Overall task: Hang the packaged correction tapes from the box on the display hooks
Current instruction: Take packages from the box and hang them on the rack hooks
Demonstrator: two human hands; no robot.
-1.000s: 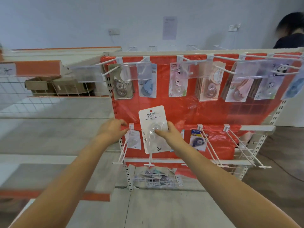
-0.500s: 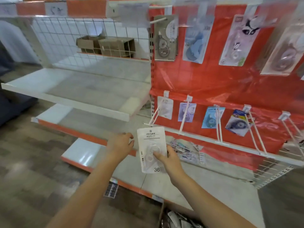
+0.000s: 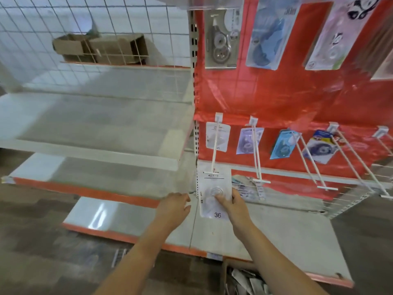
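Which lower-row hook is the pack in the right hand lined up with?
The leftmost lower hook: its tip meets the top of the pack gripped by the right hand. The other hooks lie farther right.

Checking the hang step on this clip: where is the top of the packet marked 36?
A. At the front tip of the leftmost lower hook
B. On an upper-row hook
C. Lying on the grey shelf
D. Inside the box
A: the right hand holds the packet with its top edge at the tip of the leftmost lower hook.

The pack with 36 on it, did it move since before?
Yes. The pack went up to the tip of the leftmost lower hook; half a second ago it sat below and left of it, held by the right hand.
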